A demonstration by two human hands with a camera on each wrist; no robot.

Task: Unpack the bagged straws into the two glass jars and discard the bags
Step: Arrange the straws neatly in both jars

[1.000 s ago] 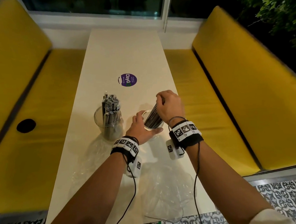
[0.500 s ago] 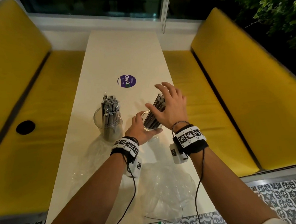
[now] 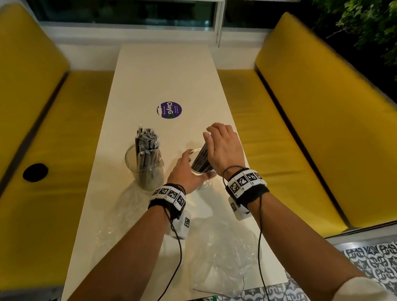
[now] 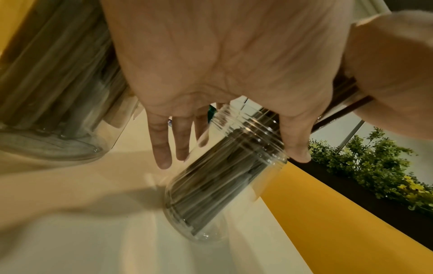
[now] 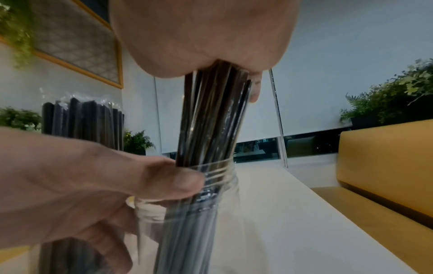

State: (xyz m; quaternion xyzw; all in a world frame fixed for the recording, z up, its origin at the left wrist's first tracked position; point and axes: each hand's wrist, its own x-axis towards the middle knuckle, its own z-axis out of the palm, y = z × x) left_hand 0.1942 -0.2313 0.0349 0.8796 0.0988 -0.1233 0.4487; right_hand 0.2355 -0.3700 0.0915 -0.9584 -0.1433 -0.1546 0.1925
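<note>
Two clear glass jars stand on the cream table [image 3: 165, 71]. The left jar [image 3: 145, 169] holds wrapped dark straws. My left hand [image 3: 186, 174] holds the right jar [image 3: 205, 184] near its rim, thumb on the neck [image 5: 182, 181] and fingers [image 4: 164, 148] on the far side; the jar [image 4: 211, 194] leans. A bundle of thin dark straws [image 5: 211, 120] stands in it. My right hand [image 3: 222, 146] curls over the tops of these straws [image 3: 201, 160] and grips them from above.
Two empty clear plastic bags lie crumpled on the near table, one [image 3: 221, 255] under my right forearm and one [image 3: 125, 211] by the left jar. A purple sticker [image 3: 169, 109] marks the table's middle. Yellow benches [image 3: 318, 132] flank both sides.
Half a second ago my right hand had spread its fingers off the straws; now it is curled over their tops again. My left hand has stayed on the jar.
</note>
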